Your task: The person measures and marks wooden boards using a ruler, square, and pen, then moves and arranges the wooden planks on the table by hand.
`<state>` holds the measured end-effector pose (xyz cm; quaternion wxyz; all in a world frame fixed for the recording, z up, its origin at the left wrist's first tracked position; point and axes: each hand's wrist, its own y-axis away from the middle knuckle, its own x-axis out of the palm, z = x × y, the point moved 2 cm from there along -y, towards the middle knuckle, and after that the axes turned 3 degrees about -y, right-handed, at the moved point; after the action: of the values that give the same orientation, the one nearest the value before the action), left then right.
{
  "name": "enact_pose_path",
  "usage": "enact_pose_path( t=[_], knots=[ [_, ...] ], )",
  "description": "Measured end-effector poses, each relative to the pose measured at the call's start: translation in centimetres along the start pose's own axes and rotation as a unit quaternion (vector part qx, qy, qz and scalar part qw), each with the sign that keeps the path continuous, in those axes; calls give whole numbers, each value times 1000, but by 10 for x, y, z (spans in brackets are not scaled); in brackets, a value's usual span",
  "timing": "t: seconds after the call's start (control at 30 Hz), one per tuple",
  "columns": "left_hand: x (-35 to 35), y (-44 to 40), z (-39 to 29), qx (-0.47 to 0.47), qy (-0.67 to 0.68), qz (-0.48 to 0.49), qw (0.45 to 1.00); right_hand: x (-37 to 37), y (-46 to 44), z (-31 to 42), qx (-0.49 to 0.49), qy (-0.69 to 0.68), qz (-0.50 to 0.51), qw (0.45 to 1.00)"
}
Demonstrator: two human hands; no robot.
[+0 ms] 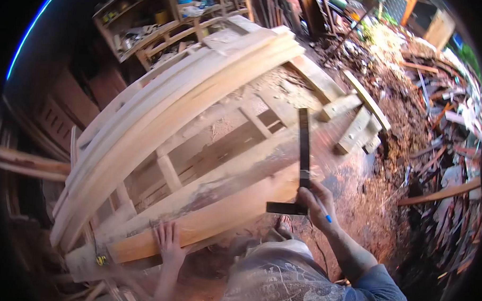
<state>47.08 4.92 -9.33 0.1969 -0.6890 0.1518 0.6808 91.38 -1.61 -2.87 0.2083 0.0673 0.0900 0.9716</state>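
Observation:
My left hand (170, 244) lies with its fingers apart on a smooth wooden board (217, 218) along the near side of the bench. A dark L-shaped carpenter's square (304, 145) is gripped in my right hand (315, 203), just past the board's right end. Its long arm points away from me and its short arm to the left. A pen with a blue tip (328, 218) also sticks out of this hand. At the board's left end sits a small yellow and black tape measure (102, 260).
Several long planed planks (162, 116) are stacked across the far side of the slatted workbench (168, 172). Short wood blocks (353, 128) lie at its right end. Scrap wood (437, 157) and shavings cover the ground on the right. Cluttered shelves (149, 38) stand behind.

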Motion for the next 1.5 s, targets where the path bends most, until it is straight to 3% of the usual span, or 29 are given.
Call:
enact_pose_path(
  t=[0.07, 0.13, 0.17, 0.2, 0.23, 0.3, 0.37, 0.4, 0.43, 0.53, 0.63, 0.77, 0.83, 0.93, 1.03, 1.17, 1.23, 1.4, 1.5],
  knots=[
    [-24, -18, -40, -45, 18, -5, 999, -20, 0, -12, 1, 25, 49, 998],
    [-46, -43, -108, 48, 124, -21, 991, -29, 1, -22, 22, 21, 95, 995],
    [-59, -53, -148, 91, 147, 48, 984, -30, 5, -17, 60, 19, 129, 990],
    [-66, -65, -188, 131, 168, 115, 970, -31, 8, -16, 17, 39, 137, 990],
    [-66, -78, -221, 168, 202, 109, 959, -29, 7, -47, 15, -26, 156, 987],
    [-61, -95, -260, 224, 237, 97, 940, -40, 9, -51, 38, 25, 168, 985],
    [-42, -109, -276, 268, 236, 89, 930, -71, 7, -40, 164, 1, 129, 978],
    [-35, -117, -284, 285, 221, 54, 931, -85, 12, -55, 111, -6, 85, 990],
    [-21, -122, -289, 277, 213, 62, 935, -102, 14, -78, -52, 190, 16, 980],
    [1, -135, -300, 263, 174, 91, 944, -118, 31, -101, 123, -101, 75, 984],
    [29, -141, -305, 300, 191, 65, 932, -89, 25, -115, 75, -154, 95, 981],
    [29, -137, -298, 295, 161, 128, 933, -67, 14, -148, 221, -225, 64, 947],
    [26, -134, -298, 305, 165, 162, 924, -63, 18, -146, 151, -250, 71, 954],
    [11, -131, -303, 264, 217, 183, 922, -60, 15, -151, 155, -142, 87, 974],
    [3, -128, -295, 181, 293, 163, 924, -81, 3, -168, 131, -129, 7, 983],
    [-10, -142, -287, 269, 220, -23, 937, -119, 1, -144, 88, -439, -147, 882],
    [-11, -150, -287, 265, 217, -81, 936, -113, 8, -135, 93, -408, -76, 905],
    [15, -163, -287, 232, 244, -92, 937, -65, 11, -166, 115, -225, 51, 966],
    [19, -170, -289, 222, 239, -98, 940, -98, 0, -167, 68, -277, -68, 956]
  ],
)
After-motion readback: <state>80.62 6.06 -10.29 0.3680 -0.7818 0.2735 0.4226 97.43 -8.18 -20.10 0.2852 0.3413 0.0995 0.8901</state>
